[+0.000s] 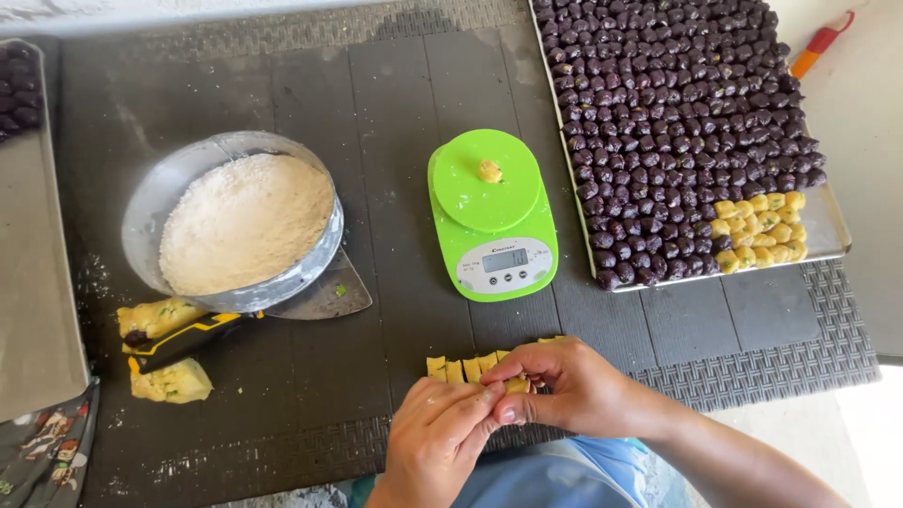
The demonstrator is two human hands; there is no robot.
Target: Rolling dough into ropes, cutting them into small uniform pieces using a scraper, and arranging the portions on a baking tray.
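Yellow dough piece [516, 385] sits pinched between the fingertips of the left hand [440, 442] and right hand [564, 386] at the table's [395, 85] near edge. Just behind lies a row of cut yellow dough blocks [466, 367], then a green kitchen scale [494, 216] toward the middle.

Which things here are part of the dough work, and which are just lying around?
In use:
left hand and right hand, both pinching a yellow dough piece
row of cut yellow dough pieces
green kitchen scale
steel tray of dark balls

Idle:
round flour pan
yellow-handled scraper
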